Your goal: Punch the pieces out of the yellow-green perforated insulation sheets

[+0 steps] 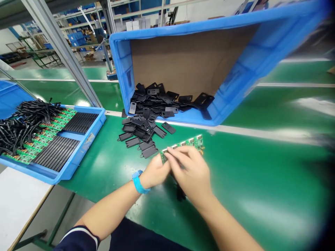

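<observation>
A green circuit board (195, 141) strip with several white connectors is held between my two hands over the green table. My left hand (156, 170), with a light blue band at the wrist, is closed around its left end. Thumb and fingertips of my right hand (195, 172) are closed at the same board, near the left end. What lies under the right fingertips is hidden. Something black, perhaps cable, hangs below my hands (180, 193). Just left of the board lie loose black plastic covers (149, 150), some apart and some heaped.
A large blue bin (119, 69) lies on its side at the back, black covers (157, 99) spilling from its opening. At left, a blue tray (95, 127) holds rows of circuit boards (52, 130) with black cables (39, 111). A metal post (61, 52) rises behind the tray.
</observation>
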`<state>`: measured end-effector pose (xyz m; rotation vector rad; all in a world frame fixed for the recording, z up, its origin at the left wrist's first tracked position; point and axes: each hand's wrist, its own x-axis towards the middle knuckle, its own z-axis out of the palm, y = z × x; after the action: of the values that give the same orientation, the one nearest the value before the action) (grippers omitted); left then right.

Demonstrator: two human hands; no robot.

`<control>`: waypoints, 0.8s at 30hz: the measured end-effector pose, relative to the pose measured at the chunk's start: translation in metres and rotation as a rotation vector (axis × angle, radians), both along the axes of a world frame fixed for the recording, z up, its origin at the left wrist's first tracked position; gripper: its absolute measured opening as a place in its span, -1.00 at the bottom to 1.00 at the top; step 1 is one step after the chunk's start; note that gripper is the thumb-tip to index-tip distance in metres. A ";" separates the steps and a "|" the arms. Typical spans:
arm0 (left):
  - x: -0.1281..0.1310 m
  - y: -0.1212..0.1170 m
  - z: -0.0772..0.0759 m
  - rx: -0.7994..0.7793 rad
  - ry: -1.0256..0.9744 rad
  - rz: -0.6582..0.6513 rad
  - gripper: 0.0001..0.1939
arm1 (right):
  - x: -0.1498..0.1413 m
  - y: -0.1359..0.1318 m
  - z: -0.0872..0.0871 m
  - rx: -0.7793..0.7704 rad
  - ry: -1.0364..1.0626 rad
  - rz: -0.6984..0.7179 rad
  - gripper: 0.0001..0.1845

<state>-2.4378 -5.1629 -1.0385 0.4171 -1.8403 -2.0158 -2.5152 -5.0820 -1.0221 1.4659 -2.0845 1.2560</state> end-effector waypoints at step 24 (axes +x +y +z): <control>0.001 0.002 -0.004 -0.210 -0.001 0.014 -0.69 | 0.003 0.001 0.014 0.028 -0.184 0.018 -0.91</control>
<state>-2.4371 -5.1613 -1.0422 0.3682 -2.0181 -1.7892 -2.5125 -5.0815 -1.0083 1.4319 -2.2171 1.4231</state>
